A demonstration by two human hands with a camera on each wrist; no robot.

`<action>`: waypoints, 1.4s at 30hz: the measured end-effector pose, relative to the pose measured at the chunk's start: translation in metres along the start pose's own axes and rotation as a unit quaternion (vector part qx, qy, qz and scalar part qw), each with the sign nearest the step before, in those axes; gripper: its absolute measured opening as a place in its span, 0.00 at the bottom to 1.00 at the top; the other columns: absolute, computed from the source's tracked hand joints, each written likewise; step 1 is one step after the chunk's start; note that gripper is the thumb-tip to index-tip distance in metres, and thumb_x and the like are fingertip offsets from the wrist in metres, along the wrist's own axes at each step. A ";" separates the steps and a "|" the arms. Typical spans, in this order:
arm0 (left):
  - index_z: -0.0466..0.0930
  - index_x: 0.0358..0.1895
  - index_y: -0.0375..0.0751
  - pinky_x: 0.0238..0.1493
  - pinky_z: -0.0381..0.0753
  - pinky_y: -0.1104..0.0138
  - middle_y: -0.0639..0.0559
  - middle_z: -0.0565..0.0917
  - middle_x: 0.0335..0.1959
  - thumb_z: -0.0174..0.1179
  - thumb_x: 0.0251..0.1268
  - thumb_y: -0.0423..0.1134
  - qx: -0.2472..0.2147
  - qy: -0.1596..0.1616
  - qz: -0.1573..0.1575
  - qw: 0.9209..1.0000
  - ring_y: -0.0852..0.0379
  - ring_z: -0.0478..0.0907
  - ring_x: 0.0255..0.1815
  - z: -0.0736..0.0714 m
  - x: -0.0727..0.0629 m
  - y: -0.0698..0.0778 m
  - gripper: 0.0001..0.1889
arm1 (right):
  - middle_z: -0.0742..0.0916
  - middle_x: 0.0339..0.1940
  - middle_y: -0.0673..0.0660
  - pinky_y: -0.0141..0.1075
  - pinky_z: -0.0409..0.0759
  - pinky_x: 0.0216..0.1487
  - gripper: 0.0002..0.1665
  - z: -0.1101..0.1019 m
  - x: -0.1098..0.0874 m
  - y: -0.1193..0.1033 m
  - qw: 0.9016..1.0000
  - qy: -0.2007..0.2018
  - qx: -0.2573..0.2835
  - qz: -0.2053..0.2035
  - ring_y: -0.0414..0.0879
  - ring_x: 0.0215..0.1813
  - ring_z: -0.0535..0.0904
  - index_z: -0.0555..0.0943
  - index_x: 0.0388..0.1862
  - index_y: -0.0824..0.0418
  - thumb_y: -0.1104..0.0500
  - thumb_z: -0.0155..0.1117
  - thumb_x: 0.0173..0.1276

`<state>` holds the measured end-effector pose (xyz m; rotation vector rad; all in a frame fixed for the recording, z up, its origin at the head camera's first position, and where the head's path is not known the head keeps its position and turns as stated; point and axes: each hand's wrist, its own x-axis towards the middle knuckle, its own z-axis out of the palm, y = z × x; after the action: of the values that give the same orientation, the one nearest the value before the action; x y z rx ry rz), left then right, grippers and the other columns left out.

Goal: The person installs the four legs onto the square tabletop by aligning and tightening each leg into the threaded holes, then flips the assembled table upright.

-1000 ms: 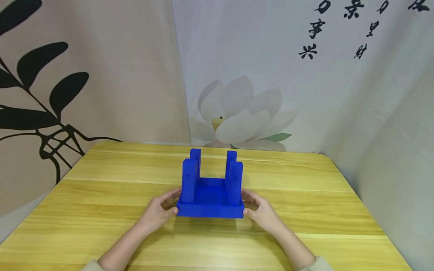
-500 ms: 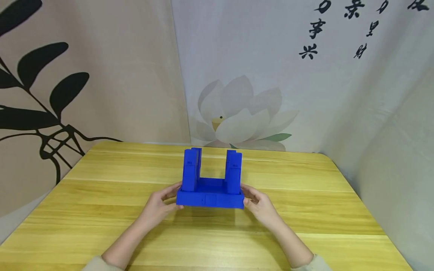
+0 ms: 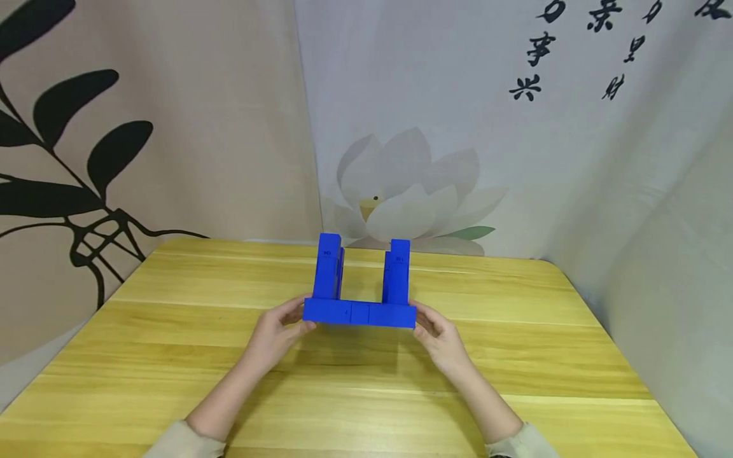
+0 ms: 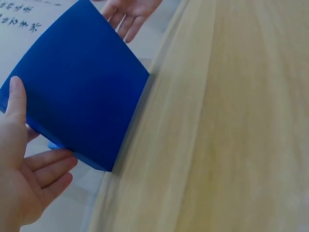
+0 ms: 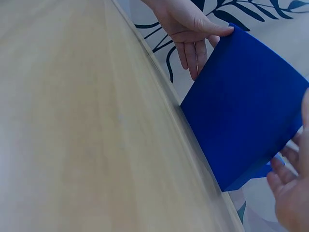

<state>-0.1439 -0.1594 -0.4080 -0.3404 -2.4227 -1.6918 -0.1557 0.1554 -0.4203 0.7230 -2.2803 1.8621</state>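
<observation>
A blue plastic piece (image 3: 359, 313), a flat square base with upright legs at its corners, is held up over the table near the middle of the head view. My left hand (image 3: 275, 334) grips its left side, thumb at the lower front corner and fingers along the edge. On the opposite side my right hand (image 3: 443, 343) holds it the same way. Both wrist views show the smooth blue underside (image 4: 82, 87) tilted up off the table. The inside of the base is hidden behind its front wall in the head view.
The wooden tabletop (image 3: 172, 356) stretches out on all sides, with shadows beneath the blue piece. Behind it hangs a cloth backdrop (image 3: 229, 127) printed with leaves, a lotus and dark characters. Light sleeves (image 3: 186, 440) show at the bottom.
Both hands have lifted the blue piece and tipped its front up. Its inner floor, visible earlier, is now out of sight in the head view.
</observation>
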 end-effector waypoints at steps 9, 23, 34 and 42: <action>0.71 0.62 0.29 0.54 0.76 0.52 0.33 0.77 0.57 0.63 0.62 0.35 -0.014 0.013 -0.014 1.000 0.36 0.74 0.57 0.007 0.008 0.002 0.26 | 0.83 0.54 0.63 0.41 0.67 0.65 0.28 0.004 0.013 0.007 0.997 0.066 0.015 0.035 0.54 0.60 0.76 0.77 0.58 0.71 0.73 0.69 0.57; 0.74 0.59 0.31 0.59 0.72 0.59 0.38 0.79 0.53 0.66 0.58 0.29 -0.081 0.029 0.025 0.996 0.42 0.73 0.58 0.014 0.021 -0.016 0.24 | 0.84 0.47 0.64 0.36 0.70 0.62 0.25 0.011 0.027 0.015 0.995 0.096 0.027 -0.008 0.44 0.51 0.80 0.77 0.52 0.72 0.78 0.68 0.54; 0.72 0.58 0.28 0.59 0.72 0.64 0.35 0.78 0.52 0.63 0.56 0.21 -0.114 0.038 0.074 0.990 0.41 0.73 0.56 0.020 0.032 -0.023 0.24 | 0.83 0.51 0.61 0.38 0.72 0.61 0.26 0.017 0.034 0.023 0.992 0.095 0.049 -0.063 0.46 0.54 0.78 0.74 0.57 0.67 0.75 0.64 0.59; 0.71 0.57 0.22 0.57 0.74 0.56 0.31 0.78 0.46 0.61 0.55 0.18 -0.103 0.032 0.094 0.990 0.37 0.74 0.51 0.019 0.028 -0.005 0.23 | 0.81 0.50 0.69 0.47 0.69 0.63 0.28 0.020 0.035 0.010 0.994 0.102 0.044 -0.014 0.43 0.52 0.77 0.70 0.60 0.73 0.79 0.61 0.59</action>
<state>-0.1725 -0.1409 -0.4118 -0.5160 -2.1027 -1.8392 -0.1863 0.1282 -0.4209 0.5432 -2.0647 1.9360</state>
